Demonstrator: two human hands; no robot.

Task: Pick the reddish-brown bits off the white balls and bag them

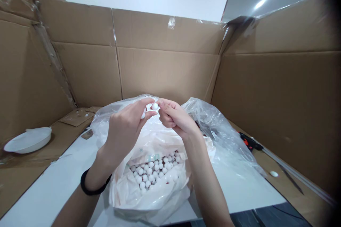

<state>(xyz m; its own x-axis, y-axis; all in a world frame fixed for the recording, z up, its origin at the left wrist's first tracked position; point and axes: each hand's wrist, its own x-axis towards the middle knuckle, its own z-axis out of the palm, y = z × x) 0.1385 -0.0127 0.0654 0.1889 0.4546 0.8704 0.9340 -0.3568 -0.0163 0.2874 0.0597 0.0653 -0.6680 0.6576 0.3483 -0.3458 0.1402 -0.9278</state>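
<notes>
Above an open white plastic bag (pixel 149 207), my two hands meet with fingertips close together. A small white ball (pixel 155 106) sits at the fingertips of my right hand (pixel 173 115), which is closed in a pinch on it. The thumb and forefinger of my left hand (pixel 126 120) curve around the same spot. Another white ball (pixel 143 114) shows inside my left hand, partly hidden by the fingers. Below, the bag holds many white balls (pixel 151 171) with dark reddish bits between them.
Clear plastic sheeting (pixel 221 131) spreads behind the bag. Cardboard walls (pixel 170 71) enclose the table on three sides. A white dish (pixel 29 140) lies at left. On the right are a black-and-orange tool (pixel 250 142), a thin blade (pixel 290 179) and a white piece (pixel 274 173).
</notes>
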